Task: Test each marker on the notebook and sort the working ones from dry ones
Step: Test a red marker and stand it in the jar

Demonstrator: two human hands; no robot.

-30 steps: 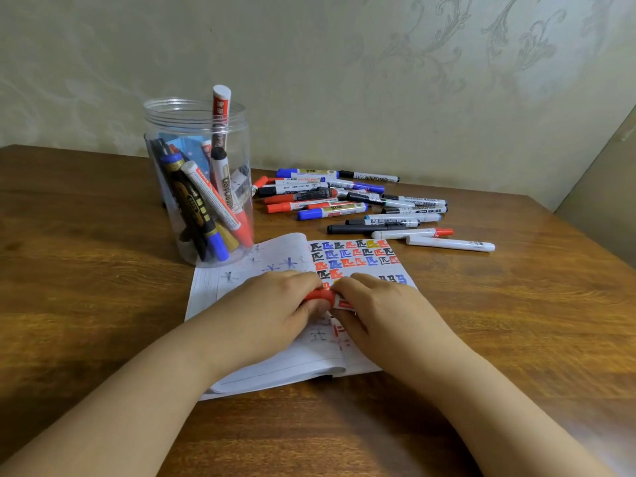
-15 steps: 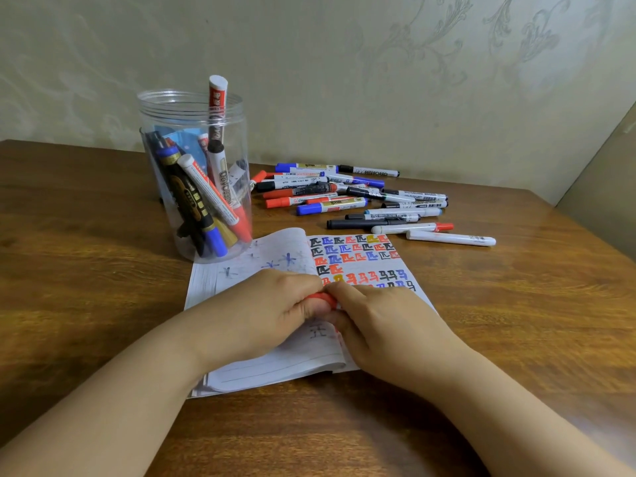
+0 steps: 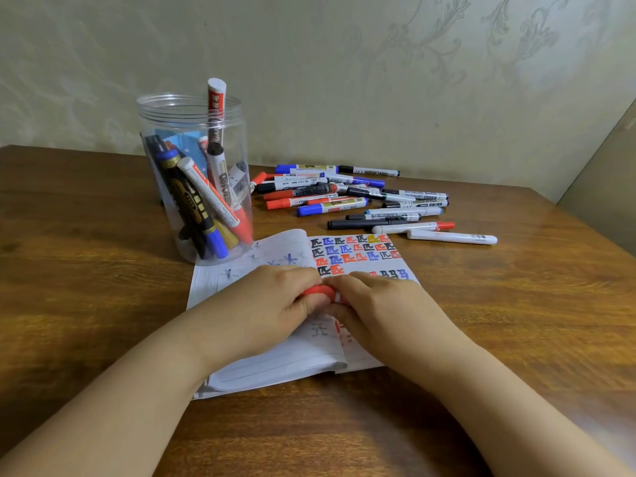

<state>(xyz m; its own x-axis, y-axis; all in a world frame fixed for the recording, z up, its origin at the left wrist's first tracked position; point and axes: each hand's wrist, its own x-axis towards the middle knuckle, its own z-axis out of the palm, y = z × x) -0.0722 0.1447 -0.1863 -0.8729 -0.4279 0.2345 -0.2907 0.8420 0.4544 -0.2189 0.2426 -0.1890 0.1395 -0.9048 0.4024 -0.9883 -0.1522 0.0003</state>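
— Both hands curled tight over the open notebook [image 3: 275, 359]; left hand [image 3: 265, 304] wrapped round the red cap end of a red marker [image 3: 320, 291], right hand [image 3: 382, 304] gripping the other end, barrel hidden apart from a sliver of white beside the red plastic; knuckles nearly touching.

— And underneath, starting with the biggest?

— Wooden table [image 3: 516, 321], brown, glossy, strong wavy grain; behind it a pale wall with faint embossed scrollwork.

— Next down?

— Clear plastic jar [image 3: 192, 132], tall cylinder, threaded rim, no lid, standing at the notebook's far left corner; stuffed with markers leaning at angles, one red-and-white barrel poking above the rim, others black with gold print, blue-capped, red-capped.

— Then the paper?

— Lined, soft-covered, pages bowed up at the spine; right page filled at the top with rows of blocky marks in black, blue, red and one yellow; left page with faint blue crosses.

— Smallest?

— Loose pile of markers [image 3: 344, 197] lying flat beyond the notebook, to the right of the jar; slim white barrels, caps red, blue and black; one white marker [image 3: 452, 237] lying nearest the right, slightly apart from the rest.
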